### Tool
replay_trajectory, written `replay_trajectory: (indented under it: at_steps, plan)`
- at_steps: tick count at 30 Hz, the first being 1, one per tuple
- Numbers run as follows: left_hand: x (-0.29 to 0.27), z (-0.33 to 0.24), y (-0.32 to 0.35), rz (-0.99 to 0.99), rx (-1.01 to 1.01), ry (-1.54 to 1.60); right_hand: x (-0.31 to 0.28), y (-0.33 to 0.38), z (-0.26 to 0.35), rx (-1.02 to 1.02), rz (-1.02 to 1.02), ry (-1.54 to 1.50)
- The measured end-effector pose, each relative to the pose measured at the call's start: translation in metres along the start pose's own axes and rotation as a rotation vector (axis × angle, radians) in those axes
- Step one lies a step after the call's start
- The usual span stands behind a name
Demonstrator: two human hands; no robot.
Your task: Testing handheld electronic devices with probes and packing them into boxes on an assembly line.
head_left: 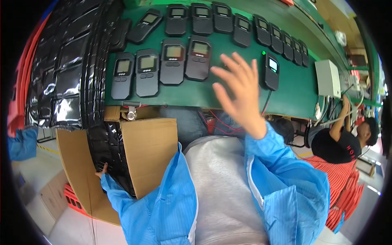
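Blue jacket (159,216) nearest. Right hand (244,96) spread; dark device (197,68) just left, long axis pointing away. Left hand (103,170) at black wrapping (108,149), grip unclear.

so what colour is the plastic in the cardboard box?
Glossy black; the plastic shows best in the head view.

A green bench (183,94) spans the far side, a green shelf frame (326,38) rising beyond it at right. Pale floor (69,220) shows near left, with a yellow stripe (48,149) farther off.
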State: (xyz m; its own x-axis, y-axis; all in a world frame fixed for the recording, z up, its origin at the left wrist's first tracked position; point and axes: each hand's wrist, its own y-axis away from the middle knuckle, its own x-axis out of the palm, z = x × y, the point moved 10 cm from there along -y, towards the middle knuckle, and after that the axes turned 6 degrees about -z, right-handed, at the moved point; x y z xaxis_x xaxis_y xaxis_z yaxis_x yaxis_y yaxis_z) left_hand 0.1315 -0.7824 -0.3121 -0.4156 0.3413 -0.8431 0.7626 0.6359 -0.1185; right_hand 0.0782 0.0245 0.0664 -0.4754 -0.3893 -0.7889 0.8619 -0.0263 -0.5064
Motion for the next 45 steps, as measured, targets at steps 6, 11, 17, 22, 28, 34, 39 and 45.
replay_trajectory:
  at_steps: [6, 11, 17, 22, 28, 34, 39, 45]
  plan:
    - [-0.036, -0.065, 0.008, -0.057, -0.171, 0.434, -0.032, 0.019, -0.068, 0.173, 0.117, 0.214]
    - [-0.135, -0.154, 0.015, 0.181, -0.514, 1.189, -0.054, 0.045, -0.103, 0.234, 0.143, 0.179]
    - [-0.254, -0.375, 0.060, 0.459, -0.129, 1.780, -0.101, 0.067, -0.156, 0.258, 0.032, 0.242]
    - [-0.138, -0.495, 0.111, 0.454, -0.089, 0.979, -0.132, 0.085, -0.213, 0.660, -0.208, 0.303]
    - [0.025, -0.734, 0.302, 0.989, 0.520, 0.970, -0.132, 0.105, -0.224, 0.765, -0.364, 0.104]
    - [0.046, -0.802, 0.359, 0.917, 0.665, 0.901, -0.121, 0.118, -0.237, 0.715, -0.104, 0.010]
    - [0.012, -0.798, 0.367, 0.356, 1.195, 0.613, -0.131, 0.129, -0.236, 0.759, -0.467, -0.390]
    - [0.027, -0.792, 0.410, 0.356, 1.602, 0.077, -0.140, 0.143, -0.246, 0.761, -0.667, -0.555]
